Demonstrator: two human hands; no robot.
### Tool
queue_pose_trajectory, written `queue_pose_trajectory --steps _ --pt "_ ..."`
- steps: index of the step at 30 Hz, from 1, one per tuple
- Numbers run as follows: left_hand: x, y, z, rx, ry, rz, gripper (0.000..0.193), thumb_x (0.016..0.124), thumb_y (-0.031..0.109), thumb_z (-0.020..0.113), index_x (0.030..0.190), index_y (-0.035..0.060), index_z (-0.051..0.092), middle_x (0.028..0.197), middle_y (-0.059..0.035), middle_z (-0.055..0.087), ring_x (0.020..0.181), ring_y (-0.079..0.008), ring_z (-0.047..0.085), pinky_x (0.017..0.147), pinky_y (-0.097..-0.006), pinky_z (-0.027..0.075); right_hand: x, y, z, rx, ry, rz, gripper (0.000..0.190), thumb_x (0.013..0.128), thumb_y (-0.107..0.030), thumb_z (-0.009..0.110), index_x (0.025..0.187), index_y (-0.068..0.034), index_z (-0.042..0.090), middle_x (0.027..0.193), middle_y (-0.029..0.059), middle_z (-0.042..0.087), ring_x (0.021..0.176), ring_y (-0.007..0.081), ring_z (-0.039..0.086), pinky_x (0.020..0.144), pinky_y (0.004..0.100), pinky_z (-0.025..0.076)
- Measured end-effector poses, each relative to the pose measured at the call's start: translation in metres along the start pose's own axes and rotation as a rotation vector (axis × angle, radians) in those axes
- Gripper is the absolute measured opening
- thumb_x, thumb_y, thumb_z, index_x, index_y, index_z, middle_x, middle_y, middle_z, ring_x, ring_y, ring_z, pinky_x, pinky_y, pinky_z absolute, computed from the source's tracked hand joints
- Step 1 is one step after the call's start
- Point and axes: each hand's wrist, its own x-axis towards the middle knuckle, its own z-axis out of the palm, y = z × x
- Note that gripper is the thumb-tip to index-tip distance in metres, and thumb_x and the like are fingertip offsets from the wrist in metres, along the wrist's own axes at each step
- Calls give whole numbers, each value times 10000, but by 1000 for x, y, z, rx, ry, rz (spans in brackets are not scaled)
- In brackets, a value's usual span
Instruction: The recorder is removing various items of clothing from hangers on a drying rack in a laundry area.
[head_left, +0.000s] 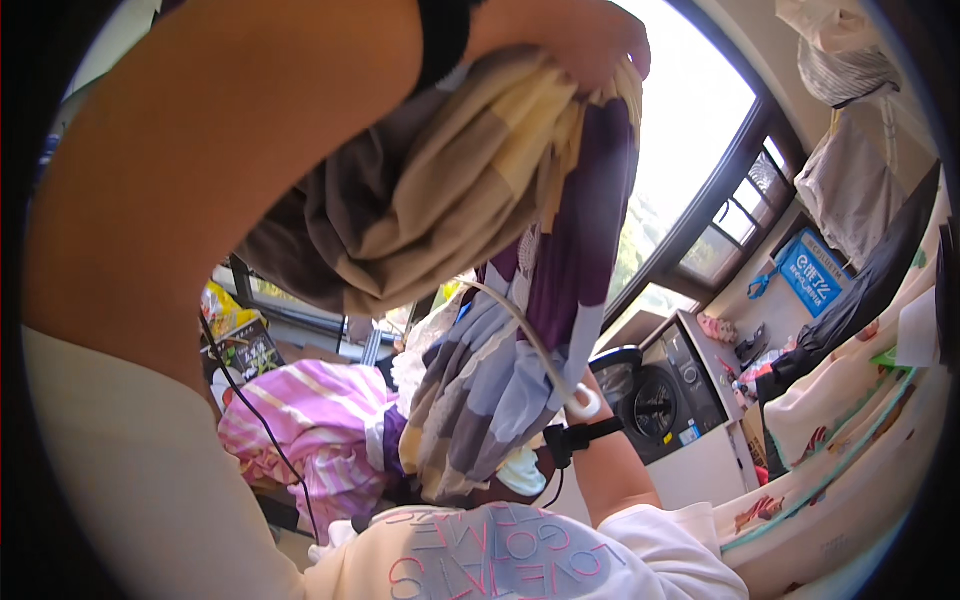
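My left hand is raised at the top of the view, its fingers closed on a bunched checked cloth in brown, tan, yellow and purple. The cloth hangs in folds below the hand, with grey-blue and lace-edged parts lower down. A pale curved rod, apparently a clothes hanger, runs across the lower folds and ends in a rounded white tip. My right forearm rises behind that tip, with a black clamp-like device beside it; the right hand is hidden behind the fabric and hanger. A black band circles my left wrist.
Pink striped fabric lies piled at lower left, crossed by a black cable. A front-loading washing machine with its door open stands at right, near a dark-framed window. Clothes and a blue bag hang at right.
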Motion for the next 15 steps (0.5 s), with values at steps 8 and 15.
queue_pose_trajectory --steps 8,15 --pt "-37 -4 -15 92 79 -97 381 693 12 460 1065 66 525 657 -137 613 515 -234 601 427 -296 499 -18 91 14 252 25 40 196 784 -46 497 977 -15 482 733 90 574 601 133 577 498 207 463" --pt "-90 -16 -4 57 61 -332 510 662 -22 513 1146 141 503 706 -143 618 577 -210 596 502 -289 481 14 -38 -41 -110 292 -205 237 746 12 502 977 -20 462 623 82 536 399 80 440 321 213 343"
